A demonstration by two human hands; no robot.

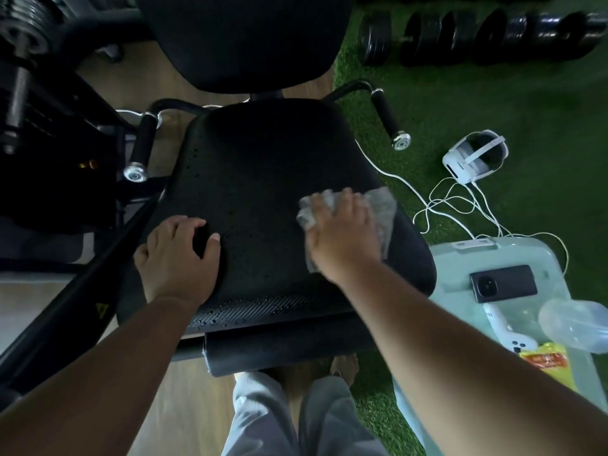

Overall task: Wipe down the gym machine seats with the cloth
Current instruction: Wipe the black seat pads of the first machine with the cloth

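Your right hand (342, 232) is pressing the cloth (381, 215) flat, fingers spread, near the seat's (263, 179) right edge; your left hand (177, 255) is lying open, seemingly bracing the left edge.

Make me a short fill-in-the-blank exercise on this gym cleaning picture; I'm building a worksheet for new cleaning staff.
1. The right hand presses a grey ____ onto the black seat.
2. The left hand rests on the seat and holds ____.
3. A dark phone lies on the pale plastic ____ to the right of the seat.
4. The white headset lies on the ____ turf.

Missing words: cloth; nothing; box; green
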